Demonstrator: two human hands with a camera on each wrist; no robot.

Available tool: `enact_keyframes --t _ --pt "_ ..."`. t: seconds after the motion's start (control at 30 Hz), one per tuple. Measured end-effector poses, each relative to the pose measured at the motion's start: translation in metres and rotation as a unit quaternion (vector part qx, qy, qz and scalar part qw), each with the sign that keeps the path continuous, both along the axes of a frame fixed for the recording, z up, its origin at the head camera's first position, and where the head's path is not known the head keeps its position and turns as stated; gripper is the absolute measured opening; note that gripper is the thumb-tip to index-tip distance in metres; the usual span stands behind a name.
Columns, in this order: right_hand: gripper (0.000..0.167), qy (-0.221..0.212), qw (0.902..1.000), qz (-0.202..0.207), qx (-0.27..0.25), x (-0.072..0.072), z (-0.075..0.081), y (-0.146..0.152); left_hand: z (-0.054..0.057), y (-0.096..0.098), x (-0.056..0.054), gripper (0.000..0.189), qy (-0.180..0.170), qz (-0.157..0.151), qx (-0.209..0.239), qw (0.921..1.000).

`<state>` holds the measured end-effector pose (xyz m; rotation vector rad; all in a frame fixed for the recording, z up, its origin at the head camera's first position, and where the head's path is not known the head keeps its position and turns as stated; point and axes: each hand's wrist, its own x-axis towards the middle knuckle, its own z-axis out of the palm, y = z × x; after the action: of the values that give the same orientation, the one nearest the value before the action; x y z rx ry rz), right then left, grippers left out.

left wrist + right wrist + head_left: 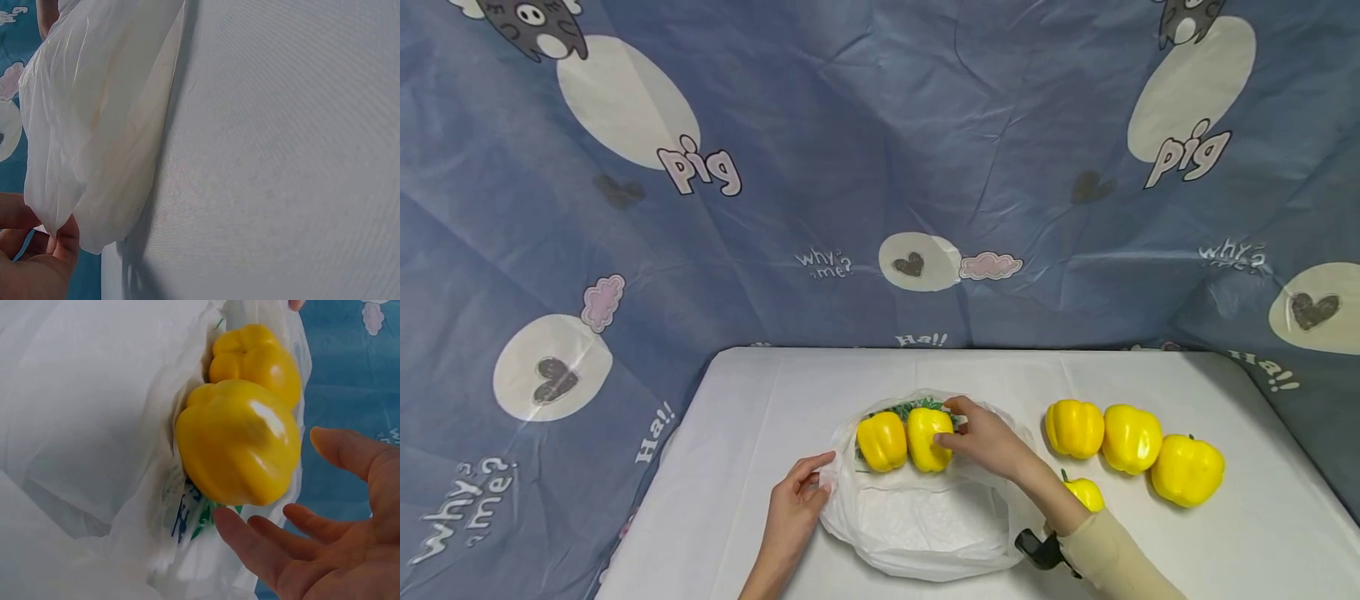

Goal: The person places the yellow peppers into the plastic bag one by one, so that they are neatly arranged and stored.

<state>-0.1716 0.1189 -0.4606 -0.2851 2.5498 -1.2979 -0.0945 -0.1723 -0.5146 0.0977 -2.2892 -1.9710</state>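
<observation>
A white plastic bag [925, 525] lies spread open on the table with green print inside. Two yellow bell peppers sit in it side by side, the left pepper [882, 442] and the right pepper [929, 439]. My left hand [797, 498] pinches the bag's left rim between thumb and fingers, as the left wrist view also shows at the bag's edge [87, 156]. My right hand [985, 437] reaches over the bag at the right pepper. In the right wrist view its fingers are spread beside the nearer pepper [240, 444], with the thumb [344, 450] apart from it.
Three yellow bell peppers stand in a slanting row right of the bag, the middle pepper [1132, 439] between its neighbours. A smaller yellow pepper [1084, 493] with a green stem is partly behind my right forearm. A patterned blue cloth [865, 167] hangs behind the white table [760, 400].
</observation>
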Motion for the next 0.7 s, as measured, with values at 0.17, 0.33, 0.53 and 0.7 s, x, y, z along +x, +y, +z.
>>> enact_keyframes --t 0.17,0.33,0.53,0.7 --pt "0.061 0.006 0.9999 -0.007 -0.006 0.008 0.005 0.004 0.0 0.0 0.0 0.044 0.001 0.001 -0.002 1.0" --pt "0.058 0.008 0.9997 -0.017 -0.012 0.016 0.006 0.007 0.001 0.001 0.0 0.044 0.003 -0.001 -0.002 1.0" --pt "0.057 0.009 0.9995 -0.028 -0.015 0.027 0.007 0.012 0.001 0.001 0.0 0.044 0.002 0.0 -0.006 1.0" --pt "0.056 -0.001 0.999 -0.036 -0.028 0.035 0.01 0.014 0.002 0.002 0.001 0.044 -0.002 -0.001 -0.001 1.0"
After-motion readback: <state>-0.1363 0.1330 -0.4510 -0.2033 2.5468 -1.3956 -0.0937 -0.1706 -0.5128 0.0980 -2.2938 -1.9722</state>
